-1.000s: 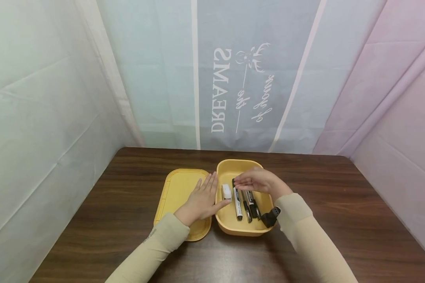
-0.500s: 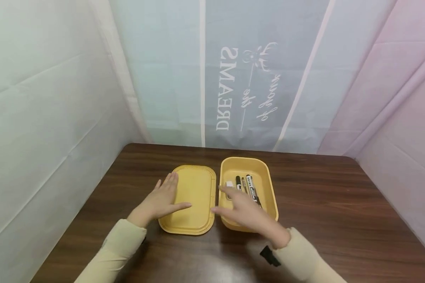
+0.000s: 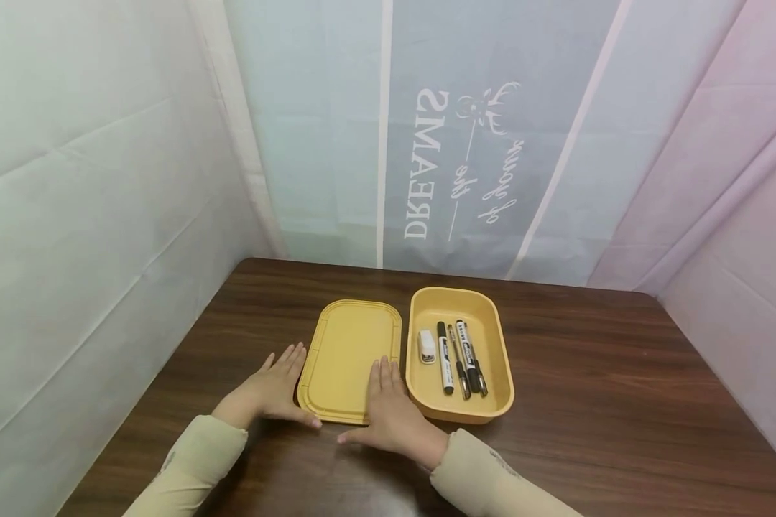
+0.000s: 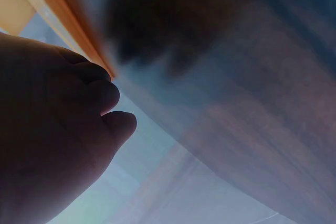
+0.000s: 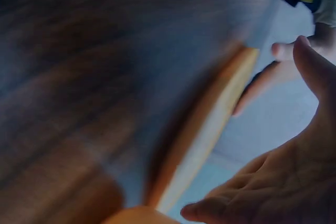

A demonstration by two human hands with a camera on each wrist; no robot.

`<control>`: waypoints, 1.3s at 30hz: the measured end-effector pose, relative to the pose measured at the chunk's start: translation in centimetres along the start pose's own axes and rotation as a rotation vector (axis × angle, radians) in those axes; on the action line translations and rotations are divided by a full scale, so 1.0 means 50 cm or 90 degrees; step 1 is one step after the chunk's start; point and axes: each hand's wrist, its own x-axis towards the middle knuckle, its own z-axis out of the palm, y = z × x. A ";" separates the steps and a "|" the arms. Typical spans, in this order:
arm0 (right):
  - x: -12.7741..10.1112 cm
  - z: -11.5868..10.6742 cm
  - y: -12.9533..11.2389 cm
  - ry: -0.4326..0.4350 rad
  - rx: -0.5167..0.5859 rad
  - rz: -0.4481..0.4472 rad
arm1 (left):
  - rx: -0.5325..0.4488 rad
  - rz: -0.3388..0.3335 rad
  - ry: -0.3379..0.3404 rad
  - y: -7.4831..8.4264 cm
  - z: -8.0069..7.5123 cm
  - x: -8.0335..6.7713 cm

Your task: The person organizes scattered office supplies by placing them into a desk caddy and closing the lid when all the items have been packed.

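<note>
A flat yellow lid (image 3: 356,352) lies on the table in the head view. My left hand (image 3: 268,388) is at its left edge, fingers extended and thumb toward its near edge. My right hand (image 3: 391,413) is over the lid's near right corner, fingers straight and thumb spread; whether it touches the lid is unclear. In the right wrist view the right hand (image 5: 283,177) is beside the lid's edge (image 5: 210,124). The left wrist view shows the left hand (image 4: 58,114) dark, near the lid's orange-looking edge (image 4: 71,19). Neither hand grips anything.
Right of the lid stands an open yellow box (image 3: 504,366). Inside lie a small white stapler (image 3: 427,347), two markers, one of them a white marker (image 3: 446,362), and black-gripped pens, including one pen (image 3: 460,370). The dark wooden table (image 3: 588,388) meets hanging cloth (image 3: 317,143) behind.
The right hand has left the box and come over to the lid. My left hand has moved left from between lid and box to the lid's left edge.
</note>
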 end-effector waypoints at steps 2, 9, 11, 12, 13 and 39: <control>0.007 0.011 0.007 0.002 0.011 0.020 | 0.007 0.004 -0.013 -0.002 0.003 -0.002; 0.023 0.034 0.018 0.000 0.050 0.072 | 0.044 -0.001 -0.021 -0.007 0.012 -0.003; 0.026 0.035 0.019 0.004 0.056 0.084 | 0.053 -0.003 -0.018 -0.007 0.016 -0.002; 0.027 0.035 0.020 0.005 0.059 0.088 | 0.056 -0.006 -0.017 -0.006 0.017 -0.002; 0.028 0.034 0.020 0.004 0.061 0.092 | 0.062 -0.008 -0.015 -0.005 0.018 -0.002; 0.041 0.047 0.026 0.072 0.121 0.046 | 0.037 -0.027 0.031 -0.015 0.034 -0.035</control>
